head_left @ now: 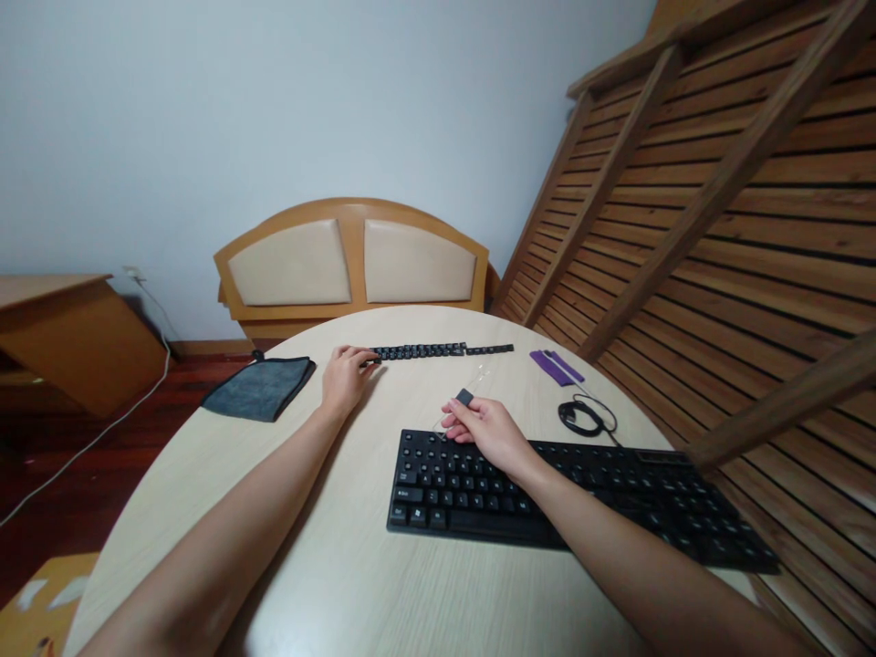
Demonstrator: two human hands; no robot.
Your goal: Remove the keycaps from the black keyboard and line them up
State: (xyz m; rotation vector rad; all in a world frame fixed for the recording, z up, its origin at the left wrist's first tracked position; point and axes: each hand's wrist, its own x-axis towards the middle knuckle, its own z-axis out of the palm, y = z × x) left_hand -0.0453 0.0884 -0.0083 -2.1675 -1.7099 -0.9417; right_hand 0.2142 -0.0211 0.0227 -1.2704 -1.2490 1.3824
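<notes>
My left hand [344, 376] reaches across the table, its fingers closed on a black keycap at the left end of a long row of loose keycaps [431, 350]. My right hand [487, 429] grips a wire keycap puller [464, 397] by its dark handle, with thin wire loops sticking out at both ends. It hovers over the upper left of a black keyboard [493, 522]. Caps are off along part of the keyboard's top left edge, where small sockets show. My right forearm hides some of the middle keys.
A folded grey cloth [264, 388] lies at the table's left edge. On the right are a purple-handled brush [557, 367] and the keyboard's coiled black cable [581, 418]. Behind the round table [328, 547] stands a headboard [352, 260]; a slatted wooden frame [739, 219] leans at right.
</notes>
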